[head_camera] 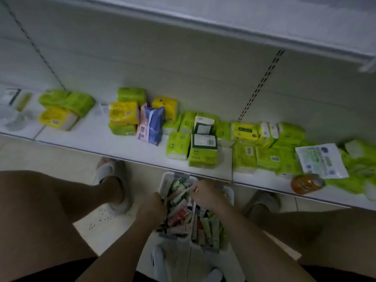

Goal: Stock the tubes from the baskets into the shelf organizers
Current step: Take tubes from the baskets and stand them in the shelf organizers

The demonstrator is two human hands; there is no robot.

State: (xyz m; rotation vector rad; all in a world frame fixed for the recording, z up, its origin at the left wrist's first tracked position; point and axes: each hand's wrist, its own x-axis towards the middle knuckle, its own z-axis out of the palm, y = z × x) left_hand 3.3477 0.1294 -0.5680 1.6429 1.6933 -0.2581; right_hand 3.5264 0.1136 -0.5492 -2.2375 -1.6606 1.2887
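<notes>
Tubes [179,197] are reached by both hands; left hand [151,208] is curled at the basket [165,181] edge, right hand [205,193] pinches one.

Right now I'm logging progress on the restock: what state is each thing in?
Left basket: on the floor, full of tubes.
Right basket: on the floor beside it, tubes inside.
Left hand: at the left basket's rim, fingers hidden.
Right hand: curled over the tubes.
Tissue packs: piled on the bottom shelf.
Orange can: lying on its side.

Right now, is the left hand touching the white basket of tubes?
Touching. The head view shows the left hand over the left rim of the white basket, fingers among the tubes.
</notes>
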